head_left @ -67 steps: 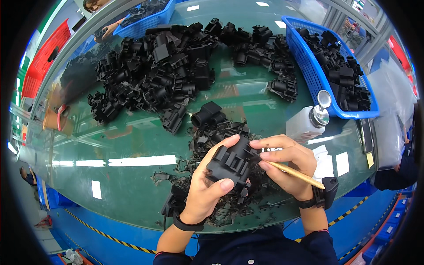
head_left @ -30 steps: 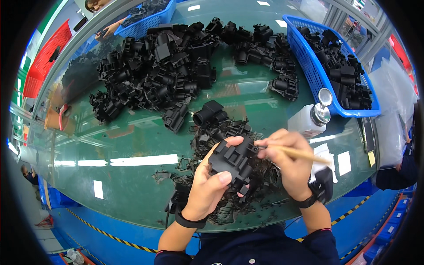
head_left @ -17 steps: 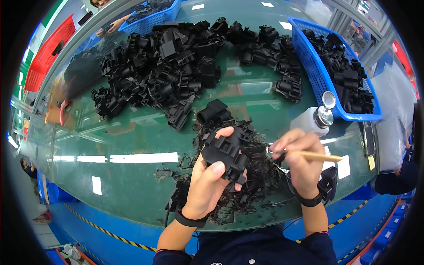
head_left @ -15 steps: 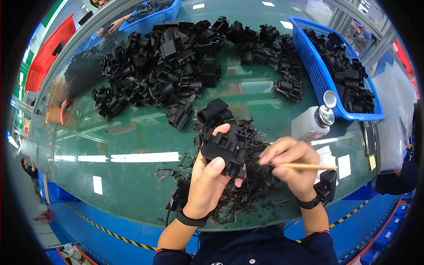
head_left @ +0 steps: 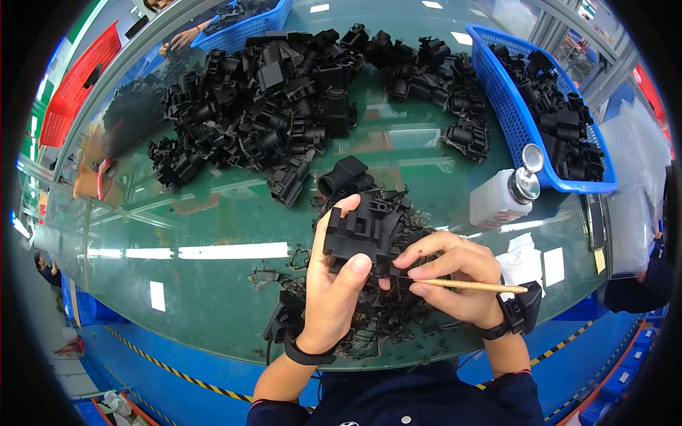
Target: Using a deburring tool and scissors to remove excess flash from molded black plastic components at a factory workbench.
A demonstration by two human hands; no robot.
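My left hand (head_left: 332, 291) is closed round a black moulded plastic part (head_left: 361, 231), with the thumb pressed on its near side. Between thumb and fingers, my right hand (head_left: 458, 273) pinches a thin tool with a tan, wood-coloured handle (head_left: 490, 286). The tool's slim tip reaches the lower right edge of the part; whether it touches cannot be made out. Beneath both hands lies a heap of black plastic scraps (head_left: 383, 319). Just beyond the held part rests another black part with a round opening (head_left: 344, 177).
A large pile of black parts (head_left: 263, 106) spreads over the green tabletop (head_left: 213, 220). At right stand a blue basket (head_left: 504, 106) full of parts and a white bottle with a metal top (head_left: 497, 199). A white cloth (head_left: 521, 263) lies nearby. Another person's hand (head_left: 183, 39) shows at far left.
My right hand has moved left and slightly down, bringing the tool's tip to the edge of the held part. My left hand keeps its grip, nearly still.
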